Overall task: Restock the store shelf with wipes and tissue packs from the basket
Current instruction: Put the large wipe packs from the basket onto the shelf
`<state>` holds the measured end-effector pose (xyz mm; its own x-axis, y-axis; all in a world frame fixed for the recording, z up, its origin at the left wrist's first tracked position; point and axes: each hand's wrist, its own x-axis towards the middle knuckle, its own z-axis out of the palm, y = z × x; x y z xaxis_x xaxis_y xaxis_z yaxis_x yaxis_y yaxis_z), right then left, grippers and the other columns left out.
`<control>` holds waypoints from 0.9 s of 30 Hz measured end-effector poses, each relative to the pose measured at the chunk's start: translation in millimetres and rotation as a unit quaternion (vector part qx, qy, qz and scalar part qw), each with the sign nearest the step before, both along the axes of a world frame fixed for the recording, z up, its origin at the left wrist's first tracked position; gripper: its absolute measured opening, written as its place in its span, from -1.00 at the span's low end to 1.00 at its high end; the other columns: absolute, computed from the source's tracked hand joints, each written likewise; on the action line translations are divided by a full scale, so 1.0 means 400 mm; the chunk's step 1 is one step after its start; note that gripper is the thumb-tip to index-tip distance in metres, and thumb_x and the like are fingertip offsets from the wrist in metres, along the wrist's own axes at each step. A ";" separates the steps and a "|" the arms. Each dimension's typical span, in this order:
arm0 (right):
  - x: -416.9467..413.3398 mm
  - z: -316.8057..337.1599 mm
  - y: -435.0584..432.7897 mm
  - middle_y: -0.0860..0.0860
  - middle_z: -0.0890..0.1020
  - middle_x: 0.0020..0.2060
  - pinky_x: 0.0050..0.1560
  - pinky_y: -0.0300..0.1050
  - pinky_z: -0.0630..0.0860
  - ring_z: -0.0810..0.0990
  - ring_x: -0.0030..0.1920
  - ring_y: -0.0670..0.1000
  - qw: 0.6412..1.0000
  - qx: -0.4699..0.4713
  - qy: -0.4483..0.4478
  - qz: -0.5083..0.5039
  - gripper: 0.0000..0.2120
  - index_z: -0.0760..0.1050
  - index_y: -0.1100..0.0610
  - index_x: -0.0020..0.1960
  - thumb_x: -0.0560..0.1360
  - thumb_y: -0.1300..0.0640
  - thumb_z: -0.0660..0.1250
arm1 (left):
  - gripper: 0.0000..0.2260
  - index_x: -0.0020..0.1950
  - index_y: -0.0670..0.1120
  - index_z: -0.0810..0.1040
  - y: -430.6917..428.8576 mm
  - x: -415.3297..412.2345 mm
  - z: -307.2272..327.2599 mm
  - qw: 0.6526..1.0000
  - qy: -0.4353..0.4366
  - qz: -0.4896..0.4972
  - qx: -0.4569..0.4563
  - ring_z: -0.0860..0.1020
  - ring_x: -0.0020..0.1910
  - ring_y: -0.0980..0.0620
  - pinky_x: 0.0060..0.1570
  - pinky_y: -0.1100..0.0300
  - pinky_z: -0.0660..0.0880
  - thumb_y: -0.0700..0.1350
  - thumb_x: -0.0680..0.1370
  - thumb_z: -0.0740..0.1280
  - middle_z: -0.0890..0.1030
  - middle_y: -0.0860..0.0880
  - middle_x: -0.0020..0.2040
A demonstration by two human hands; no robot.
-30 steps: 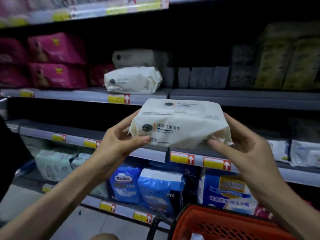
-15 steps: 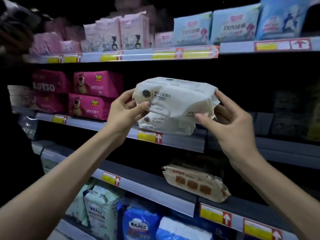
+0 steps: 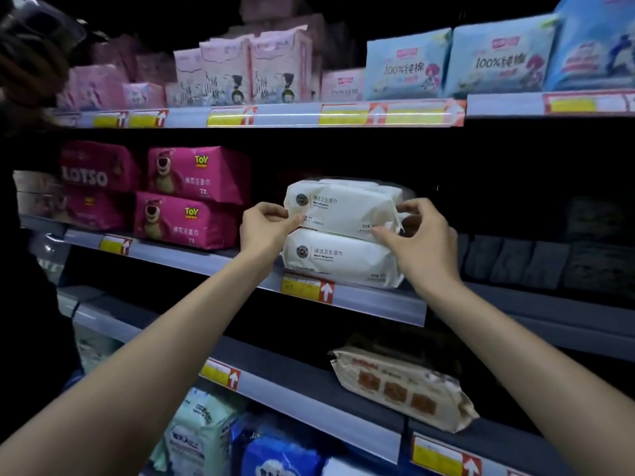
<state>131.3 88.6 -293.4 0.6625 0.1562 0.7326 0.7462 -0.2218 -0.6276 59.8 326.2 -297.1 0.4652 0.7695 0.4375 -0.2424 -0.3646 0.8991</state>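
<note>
Centre of frame: my left hand (image 3: 266, 225) and right hand (image 3: 421, 235) both grasp the upper white wipes pack (image 3: 343, 209). Left thumb and fingers (image 3: 292, 221) pinch its left end; right fingers pinch its right end, where the wrapper crumples. Right hand covers that end, so I cannot make out the seal there.

The held pack sits on top of a second, identical wipes pack (image 3: 338, 259), which lies on the middle shelf (image 3: 374, 304) above a yellow-and-red price tag (image 3: 307, 286). Whether the two packs press fully together I cannot tell.

Left of centre: magenta bear-print packs (image 3: 192, 197) stacked on the same shelf. Right of centre: the shelf interior is very dark; grey packs (image 3: 515, 262) there are hard to read. Upper frame: pink and blue packs, blurred. Lower right: a beige pack (image 3: 402, 389) on the shelf below. Lower edge: blue and green packs, cut off. The basket is out of view.
</note>
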 end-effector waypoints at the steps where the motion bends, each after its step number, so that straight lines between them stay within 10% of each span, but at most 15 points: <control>1: -0.004 0.002 -0.004 -0.09 0.61 -0.11 -0.24 -0.32 0.44 0.54 -0.14 -0.21 1.000 -0.006 0.004 -0.001 -0.61 0.53 0.00 0.18 0.43 -0.01 0.58 | -0.71 -0.05 -0.06 0.64 -0.004 -0.005 0.000 1.000 0.004 -0.009 0.004 0.72 -0.09 -0.06 0.04 -0.12 0.67 -0.04 0.36 0.67 0.72 -0.04 -0.15; 9: -0.048 0.017 -0.070 0.01 0.60 0.23 0.08 -0.11 0.48 0.58 0.23 0.07 0.990 -0.126 0.053 0.044 -0.38 0.47 0.04 0.41 0.40 0.08 0.58 | -0.31 0.57 -0.04 0.41 -0.114 -0.118 -0.019 0.979 0.102 -0.111 0.134 0.59 0.27 0.07 0.38 0.04 0.49 0.03 0.49 0.55 0.59 0.04 0.35; 20: -0.143 -0.021 -0.314 0.07 0.34 0.50 0.23 -0.05 0.41 0.38 0.46 0.12 0.965 -0.259 0.033 -0.009 -0.17 0.21 -0.03 0.60 0.46 -0.18 0.50 | -0.15 0.66 0.13 0.21 -0.376 -0.243 -0.027 0.854 0.275 0.033 0.440 0.16 0.64 -0.01 0.45 -0.20 0.37 0.45 0.46 0.33 0.21 0.02 0.67; 27: -0.172 -0.040 -0.574 0.04 -0.10 0.67 0.62 0.20 -0.01 -0.21 0.65 0.15 0.927 -0.365 0.055 -0.064 0.10 -0.11 -0.17 0.66 0.36 -0.40 0.47 | -0.13 0.69 0.21 0.00 -0.584 -0.261 -0.053 0.794 0.309 0.005 0.524 0.02 0.68 -0.05 0.52 -0.18 0.30 0.51 0.49 0.22 0.05 0.04 0.71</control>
